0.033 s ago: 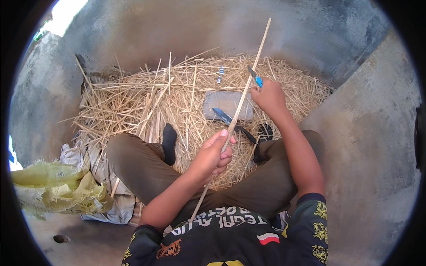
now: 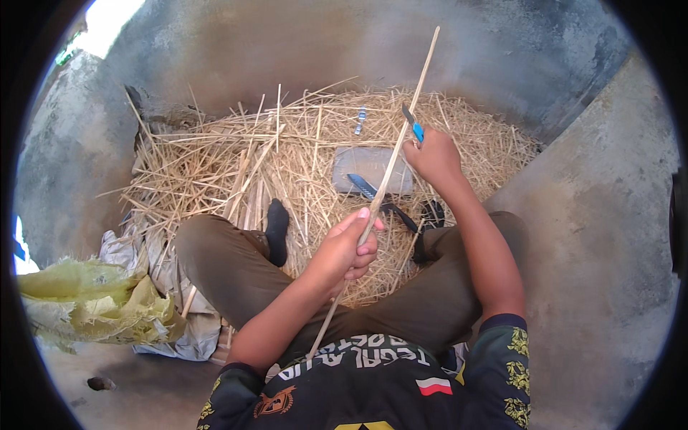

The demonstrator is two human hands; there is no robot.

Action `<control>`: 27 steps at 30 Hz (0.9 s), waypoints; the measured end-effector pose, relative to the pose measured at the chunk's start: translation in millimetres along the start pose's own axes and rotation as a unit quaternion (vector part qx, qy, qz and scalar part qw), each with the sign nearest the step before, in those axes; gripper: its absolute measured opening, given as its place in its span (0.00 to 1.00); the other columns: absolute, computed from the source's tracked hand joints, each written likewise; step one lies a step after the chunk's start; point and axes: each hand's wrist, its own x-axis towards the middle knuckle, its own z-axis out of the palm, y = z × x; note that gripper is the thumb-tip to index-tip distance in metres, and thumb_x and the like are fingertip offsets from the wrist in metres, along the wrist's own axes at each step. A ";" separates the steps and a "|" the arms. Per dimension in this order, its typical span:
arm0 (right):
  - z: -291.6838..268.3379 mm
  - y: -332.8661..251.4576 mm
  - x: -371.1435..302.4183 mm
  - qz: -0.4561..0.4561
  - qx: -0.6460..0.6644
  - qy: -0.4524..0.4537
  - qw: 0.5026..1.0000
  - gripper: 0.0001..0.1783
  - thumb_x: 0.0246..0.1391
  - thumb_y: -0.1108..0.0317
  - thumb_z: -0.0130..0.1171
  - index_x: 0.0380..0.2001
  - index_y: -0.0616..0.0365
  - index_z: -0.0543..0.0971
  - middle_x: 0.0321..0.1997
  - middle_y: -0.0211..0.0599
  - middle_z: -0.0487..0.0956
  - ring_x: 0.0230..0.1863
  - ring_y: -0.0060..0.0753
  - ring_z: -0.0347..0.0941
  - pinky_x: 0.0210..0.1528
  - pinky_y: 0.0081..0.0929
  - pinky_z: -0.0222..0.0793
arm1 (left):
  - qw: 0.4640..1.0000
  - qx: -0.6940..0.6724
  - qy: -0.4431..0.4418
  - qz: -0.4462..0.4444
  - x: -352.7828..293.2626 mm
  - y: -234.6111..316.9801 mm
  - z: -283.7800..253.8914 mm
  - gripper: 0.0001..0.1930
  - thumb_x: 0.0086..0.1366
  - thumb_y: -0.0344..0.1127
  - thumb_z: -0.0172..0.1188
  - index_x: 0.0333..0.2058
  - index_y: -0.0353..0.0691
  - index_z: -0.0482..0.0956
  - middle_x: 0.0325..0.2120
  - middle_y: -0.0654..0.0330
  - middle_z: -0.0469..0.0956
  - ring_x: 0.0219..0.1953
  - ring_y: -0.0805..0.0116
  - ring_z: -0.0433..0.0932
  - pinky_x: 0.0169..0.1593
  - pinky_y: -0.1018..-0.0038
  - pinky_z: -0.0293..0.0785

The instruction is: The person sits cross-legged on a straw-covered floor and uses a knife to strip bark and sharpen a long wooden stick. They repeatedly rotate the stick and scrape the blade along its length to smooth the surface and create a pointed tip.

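Note:
My left hand point(image 2: 349, 247) is wrapped round a long, thin bamboo strip point(image 2: 395, 156). The strip slants from my lap up to the far right, its top end raised in front of the wall. My right hand point(image 2: 435, 156) grips a small knife with a blue handle point(image 2: 418, 133). Its dark blade point(image 2: 408, 113) lies against or very close to the upper part of the strip; I cannot tell if it is cutting in. Beyond my left hand, a larger knife with a dark blade point(image 2: 360, 185) rests partly on a grey block point(image 2: 345, 159), with the strip crossing in front.
Straw-like shavings and loose strips point(image 2: 208, 172) cover the floor round my feet. A torn yellow sack point(image 2: 100, 304) lies at the left. A small clear and blue piece point(image 2: 360, 120) sits on the shavings. Concrete walls point(image 2: 287, 50) rise behind and at the right point(image 2: 595, 215).
The view has shifted very slightly, so the floor things sit a little farther right. Both hands keep their holds on the strip and the small knife.

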 end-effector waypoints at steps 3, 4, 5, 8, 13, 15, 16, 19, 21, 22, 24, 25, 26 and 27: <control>-3.5 -15.6 -4.9 -0.059 0.030 0.019 0.998 0.16 0.51 0.55 0.59 0.31 0.57 0.81 0.23 0.48 0.80 0.29 0.54 0.79 0.33 0.47 0.74 | 0.998 -0.043 -0.036 0.005 -3.1 13.5 -5.9 0.16 0.79 0.46 0.39 0.46 0.40 0.70 0.17 0.72 0.59 0.14 0.85 0.52 0.14 0.85 0.51; -4.3 -18.8 -6.9 -0.090 0.015 0.025 0.996 0.16 0.51 0.55 0.59 0.31 0.57 0.82 0.23 0.48 0.80 0.28 0.54 0.79 0.33 0.47 0.74 | 0.997 -0.064 -0.042 0.008 -2.6 15.2 -8.8 0.15 0.79 0.45 0.39 0.46 0.41 0.70 0.17 0.72 0.59 0.14 0.85 0.52 0.14 0.85 0.51; -4.6 -22.0 -10.2 -0.121 -0.001 0.030 0.992 0.15 0.51 0.55 0.60 0.30 0.57 0.82 0.23 0.48 0.80 0.28 0.54 0.79 0.33 0.47 0.74 | 0.995 -0.084 -0.048 0.010 -2.3 17.1 -11.5 0.15 0.79 0.44 0.39 0.45 0.41 0.70 0.17 0.72 0.59 0.14 0.86 0.52 0.14 0.85 0.51; -7.6 -24.0 -17.7 -0.139 -0.017 -0.003 0.990 0.15 0.51 0.55 0.60 0.29 0.58 0.82 0.22 0.48 0.80 0.27 0.53 0.80 0.32 0.46 0.76 | 0.997 -0.060 -0.037 0.015 3.2 21.7 -17.4 0.13 0.78 0.44 0.42 0.44 0.43 0.70 0.17 0.72 0.57 0.14 0.86 0.51 0.14 0.85 0.50; 13.2 -31.5 -37.3 -0.135 -0.023 -0.016 0.990 0.14 0.52 0.58 0.60 0.29 0.59 0.83 0.21 0.49 0.80 0.27 0.53 0.81 0.32 0.45 0.77 | 1.000 0.018 0.000 0.018 3.3 19.1 -18.8 0.13 0.77 0.46 0.45 0.42 0.43 0.70 0.16 0.72 0.56 0.12 0.84 0.49 0.14 0.82 0.45; 25.7 -33.0 -41.9 -0.174 -0.033 -0.014 0.984 0.12 0.52 0.62 0.60 0.28 0.60 0.82 0.21 0.49 0.80 0.26 0.53 0.81 0.30 0.45 0.77 | 0.996 0.052 0.042 0.058 10.8 11.8 -19.0 0.14 0.77 0.47 0.44 0.42 0.43 0.70 0.16 0.72 0.57 0.12 0.83 0.49 0.14 0.82 0.44; 32.2 -34.7 -45.4 -0.189 -0.045 -0.017 0.981 0.10 0.51 0.63 0.60 0.27 0.60 0.81 0.21 0.50 0.80 0.25 0.53 0.81 0.29 0.45 0.77 | 0.993 0.069 0.055 0.077 15.7 8.5 -22.1 0.14 0.77 0.47 0.44 0.41 0.43 0.70 0.16 0.72 0.57 0.12 0.83 0.50 0.14 0.81 0.44; 44.8 -37.0 -52.5 -0.233 -0.072 -0.018 0.970 0.07 0.49 0.68 0.59 0.25 0.60 0.79 0.20 0.50 0.80 0.22 0.51 0.81 0.25 0.44 0.76 | 0.990 0.087 0.073 0.086 24.0 7.9 -29.4 0.15 0.77 0.48 0.44 0.37 0.44 0.69 0.15 0.71 0.58 0.12 0.82 0.50 0.14 0.81 0.45; 48.9 -37.2 -53.7 -0.269 -0.078 -0.008 0.960 0.05 0.48 0.70 0.58 0.24 0.59 0.78 0.19 0.49 0.80 0.21 0.50 0.80 0.23 0.43 0.76 | 0.979 0.134 0.092 0.121 30.1 0.5 -35.4 0.15 0.77 0.48 0.44 0.35 0.44 0.67 0.15 0.71 0.58 0.12 0.82 0.51 0.14 0.81 0.46; 53.9 -34.5 -49.6 -0.268 -0.074 0.019 0.960 0.05 0.48 0.70 0.58 0.24 0.59 0.77 0.18 0.49 0.79 0.20 0.51 0.80 0.23 0.43 0.75 | 0.965 0.179 0.108 0.161 37.0 -10.6 -38.2 0.16 0.77 0.48 0.44 0.33 0.44 0.66 0.15 0.71 0.58 0.11 0.82 0.51 0.14 0.80 0.46; 61.9 -26.0 -33.2 -0.263 -0.067 0.075 0.960 0.05 0.47 0.70 0.57 0.23 0.58 0.76 0.17 0.49 0.78 0.20 0.52 0.79 0.21 0.44 0.74 | 0.941 0.233 0.137 0.205 44.8 -24.3 -39.1 0.17 0.77 0.47 0.45 0.30 0.45 0.63 0.14 0.71 0.59 0.12 0.81 0.53 0.14 0.79 0.50; 61.9 -22.6 -28.4 -0.255 -0.071 0.080 0.961 0.05 0.47 0.69 0.58 0.23 0.58 0.76 0.18 0.48 0.79 0.20 0.52 0.79 0.22 0.45 0.74 | 0.933 0.249 0.141 0.220 46.7 -28.0 -39.3 0.17 0.77 0.46 0.45 0.29 0.45 0.63 0.14 0.71 0.59 0.12 0.81 0.54 0.15 0.79 0.51; 61.3 -19.3 -24.3 -0.246 -0.075 0.085 0.963 0.05 0.47 0.69 0.58 0.23 0.59 0.76 0.18 0.48 0.79 0.20 0.53 0.79 0.23 0.45 0.75 | 0.924 0.264 0.145 0.235 48.1 -31.2 -39.6 0.16 0.77 0.45 0.45 0.29 0.44 0.64 0.15 0.71 0.60 0.12 0.81 0.55 0.16 0.79 0.52; 59.1 -16.1 -21.0 -0.236 -0.080 0.090 0.964 0.05 0.47 0.69 0.58 0.23 0.59 0.77 0.19 0.48 0.79 0.20 0.53 0.79 0.23 0.46 0.75 | 0.917 0.282 0.153 0.236 46.2 -32.3 -36.3 0.16 0.77 0.45 0.45 0.30 0.43 0.65 0.15 0.68 0.61 0.14 0.78 0.57 0.18 0.77 0.55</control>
